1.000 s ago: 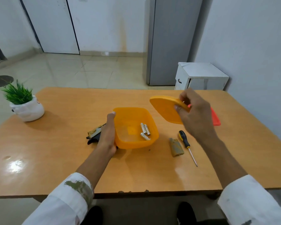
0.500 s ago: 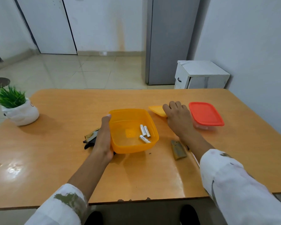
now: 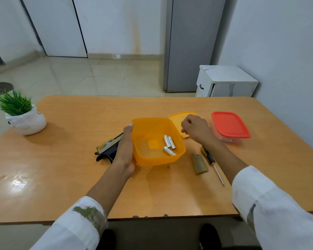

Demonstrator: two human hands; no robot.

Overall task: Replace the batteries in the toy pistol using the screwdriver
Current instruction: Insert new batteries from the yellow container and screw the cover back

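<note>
An open orange container (image 3: pixel 152 120) stands mid-table with three silver batteries (image 3: pixel 169 144) inside. My left hand (image 3: pixel 125 148) presses flat against its left wall, fingers straight. The toy pistol (image 3: pixel 107 148), black and tan, lies just left of that hand, partly hidden by it. My right hand (image 3: pixel 197 130) hovers with loosely curled fingers and holds nothing, just right of the container and over the orange lid (image 3: pixel 177 116), which lies flat on the table. The tan battery cover (image 3: pixel 199 164) and the yellow-and-black screwdriver (image 3: pixel 210 159) lie side by side under my right forearm.
A container with a red lid (image 3: pixel 230 125) stands right of my right hand. A potted plant (image 3: pixel 22 116) sits at the table's far left corner. The wooden table (image 3: pixel 79 186) has its front edge close to my body. A white cabinet and a wall stand beyond on the right.
My right hand carried the orange lid down, laid it on the table behind the container, then let go and lifted off it. My left hand stayed against the container.
</note>
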